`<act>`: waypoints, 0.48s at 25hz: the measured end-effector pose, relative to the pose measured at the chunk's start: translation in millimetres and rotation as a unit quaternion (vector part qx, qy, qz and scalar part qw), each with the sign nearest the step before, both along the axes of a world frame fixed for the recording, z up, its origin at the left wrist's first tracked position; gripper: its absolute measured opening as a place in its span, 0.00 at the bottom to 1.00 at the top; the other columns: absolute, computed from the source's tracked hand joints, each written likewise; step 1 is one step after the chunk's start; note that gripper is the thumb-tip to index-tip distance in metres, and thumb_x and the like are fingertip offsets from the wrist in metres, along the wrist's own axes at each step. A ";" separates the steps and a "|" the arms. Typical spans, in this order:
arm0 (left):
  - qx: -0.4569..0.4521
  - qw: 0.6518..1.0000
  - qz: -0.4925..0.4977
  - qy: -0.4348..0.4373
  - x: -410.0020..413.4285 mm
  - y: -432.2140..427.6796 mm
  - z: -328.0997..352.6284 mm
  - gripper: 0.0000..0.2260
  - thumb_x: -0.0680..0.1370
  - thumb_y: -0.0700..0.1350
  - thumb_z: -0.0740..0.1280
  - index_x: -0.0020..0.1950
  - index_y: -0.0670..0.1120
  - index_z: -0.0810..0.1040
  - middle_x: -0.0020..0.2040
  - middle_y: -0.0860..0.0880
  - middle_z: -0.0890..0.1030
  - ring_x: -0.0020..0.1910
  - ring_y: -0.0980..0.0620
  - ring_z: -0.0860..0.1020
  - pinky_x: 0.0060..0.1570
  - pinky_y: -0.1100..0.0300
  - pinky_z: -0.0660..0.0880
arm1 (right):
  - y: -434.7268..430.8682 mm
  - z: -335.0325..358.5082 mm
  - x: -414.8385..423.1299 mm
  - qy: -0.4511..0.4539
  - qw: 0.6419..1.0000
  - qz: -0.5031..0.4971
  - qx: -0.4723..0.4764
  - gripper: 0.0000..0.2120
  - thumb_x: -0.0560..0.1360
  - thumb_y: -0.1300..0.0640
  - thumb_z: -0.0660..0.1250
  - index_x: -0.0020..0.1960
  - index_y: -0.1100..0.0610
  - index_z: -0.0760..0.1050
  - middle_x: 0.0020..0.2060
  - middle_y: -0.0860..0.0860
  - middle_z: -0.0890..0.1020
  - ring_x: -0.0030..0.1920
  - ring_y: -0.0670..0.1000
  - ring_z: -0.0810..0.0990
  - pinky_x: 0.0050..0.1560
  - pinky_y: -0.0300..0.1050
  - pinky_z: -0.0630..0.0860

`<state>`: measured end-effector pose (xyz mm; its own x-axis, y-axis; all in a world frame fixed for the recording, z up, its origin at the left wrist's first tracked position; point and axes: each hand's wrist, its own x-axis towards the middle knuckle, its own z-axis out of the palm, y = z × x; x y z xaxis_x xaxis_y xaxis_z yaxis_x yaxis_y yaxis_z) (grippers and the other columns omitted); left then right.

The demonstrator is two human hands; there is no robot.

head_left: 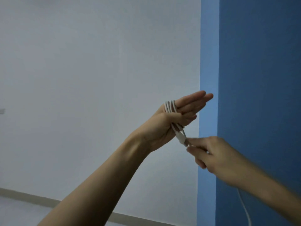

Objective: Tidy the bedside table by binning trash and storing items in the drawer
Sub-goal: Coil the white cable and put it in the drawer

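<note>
1. Blue wall right, pale wall left.
2. Left hand: fingers straight, thumb folded over the white cable coiled round them.
3. Right hand, lower right, pinches the cable's plug end just below the left palm.

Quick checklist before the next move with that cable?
1. White cable wound round left hand: ok, several neat turns.
2. Thumb pins the coils: ok.
3. Right hand pinches the cable's end: ok.
4. End tucked into the coil: not ok, it is loose between the hands.
5. Drawer in view: not ok, only walls show.
6. Second white cord by the blue wall clear of the right arm: cannot tell.
</note>
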<state>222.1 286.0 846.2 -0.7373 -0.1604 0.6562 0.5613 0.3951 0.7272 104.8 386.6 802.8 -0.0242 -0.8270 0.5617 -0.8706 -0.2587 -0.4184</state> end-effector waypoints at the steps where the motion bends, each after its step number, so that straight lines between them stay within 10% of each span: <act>1: -0.013 0.999 0.038 -0.004 0.8 -2.8 0.1 0.34 0.69 0.20 0.48 0.69 0.43 0.69 0.70 0.48 0.71 0.72 0.54 0.67 0.73 0.59 0.59 | 7.7 -2.6 -0.4 0.042 0.999 -0.006 0.008 0.10 0.77 0.50 0.59 0.43 0.47 0.77 0.23 0.45 0.74 0.24 0.42 0.71 0.31 0.38 0.67; 5: -0.078 0.987 0.103 -0.092 -5.3 -2.8 -12.4 0.22 0.72 0.24 0.52 0.61 0.37 0.75 0.57 0.46 0.81 0.58 0.55 0.79 0.60 0.68 0.73 | 31.7 17.8 -4.6 0.269 0.956 -0.023 -0.113 0.17 0.73 0.40 0.54 0.40 0.48 0.76 0.23 0.42 0.73 0.27 0.40 0.72 0.29 0.32 0.65; 7: -0.038 0.990 0.065 -0.121 -10.6 4.7 -17.4 0.11 0.80 0.42 0.56 0.47 0.41 0.77 0.39 0.51 0.81 0.40 0.59 0.81 0.46 0.71 0.76 | 39.3 37.8 -8.1 0.310 0.931 -0.001 -0.193 0.14 0.72 0.42 0.58 0.39 0.47 0.79 0.23 0.37 0.72 0.25 0.37 0.70 0.29 0.29 0.66; 9: -0.014 0.988 -0.004 -0.151 -11.6 5.6 -23.0 0.22 0.77 0.59 0.53 0.47 0.41 0.77 0.39 0.51 0.84 0.40 0.56 0.82 0.50 0.64 0.77 | 41.0 54.2 -13.3 0.293 0.919 0.001 -0.265 0.12 0.70 0.45 0.63 0.37 0.50 0.81 0.24 0.39 0.77 0.24 0.40 0.73 0.28 0.32 0.68; 12: -0.038 0.977 -0.130 -0.165 -8.6 13.6 -24.0 0.15 0.79 0.44 0.55 0.52 0.35 0.76 0.51 0.36 0.83 0.50 0.42 0.84 0.58 0.54 0.74 | 39.6 62.4 -13.8 0.209 0.937 0.013 -0.280 0.08 0.69 0.49 0.66 0.36 0.51 0.80 0.26 0.47 0.81 0.26 0.47 0.77 0.29 0.35 0.71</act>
